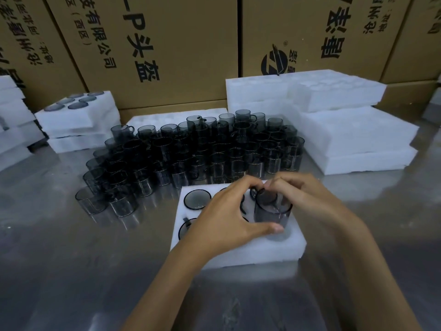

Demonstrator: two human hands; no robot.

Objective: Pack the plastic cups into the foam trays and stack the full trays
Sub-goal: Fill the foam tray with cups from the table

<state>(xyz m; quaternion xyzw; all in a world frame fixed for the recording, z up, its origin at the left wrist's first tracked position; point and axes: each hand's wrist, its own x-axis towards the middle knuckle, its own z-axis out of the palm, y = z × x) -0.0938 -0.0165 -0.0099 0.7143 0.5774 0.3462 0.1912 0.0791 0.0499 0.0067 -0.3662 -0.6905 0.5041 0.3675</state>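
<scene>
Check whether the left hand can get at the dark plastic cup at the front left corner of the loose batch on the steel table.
Probably yes. That dark plastic cup stands unblocked at the batch's corner, left of the white foam tray, but the left hand must first release the smoky cup it steadies with the right hand.

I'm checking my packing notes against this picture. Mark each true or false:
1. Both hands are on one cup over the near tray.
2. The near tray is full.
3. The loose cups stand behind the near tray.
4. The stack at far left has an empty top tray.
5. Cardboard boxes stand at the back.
1. True: the left hand and right hand hold one cup over the near tray.
2. False: the cup is not yet seated in its hole.
3. True: the loose cups stand behind it.
4. False: the left stack has cups in its top tray.
5. True: boxes stand behind.
</scene>
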